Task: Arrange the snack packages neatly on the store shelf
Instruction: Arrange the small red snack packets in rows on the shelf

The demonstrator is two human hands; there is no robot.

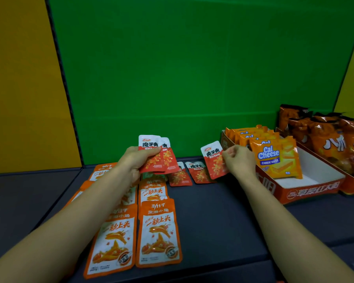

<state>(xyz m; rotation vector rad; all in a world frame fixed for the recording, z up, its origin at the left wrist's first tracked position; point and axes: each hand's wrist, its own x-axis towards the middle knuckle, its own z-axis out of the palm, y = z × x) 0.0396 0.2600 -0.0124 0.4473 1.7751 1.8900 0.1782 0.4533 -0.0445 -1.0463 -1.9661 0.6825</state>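
Note:
My left hand [134, 160] holds two small red-and-white snack packets [159, 156] fanned upright above the dark shelf [223, 217]. My right hand [238, 160] pinches one more red-and-white packet [214, 162] by its right edge, just left of the wafer box. Two matching packets [199, 173] lie flat at the back of the shelf between my hands. Several larger orange fish-snack packets [158, 233] lie in overlapping columns on the shelf under my left forearm.
An orange cardboard display box [307, 190] at the right holds a row of Cal Cheese wafer packs [274, 158]. Farther right, a second box holds large orange chip bags [331, 139]. A green back wall [192, 78] and yellow side panels enclose the shelf.

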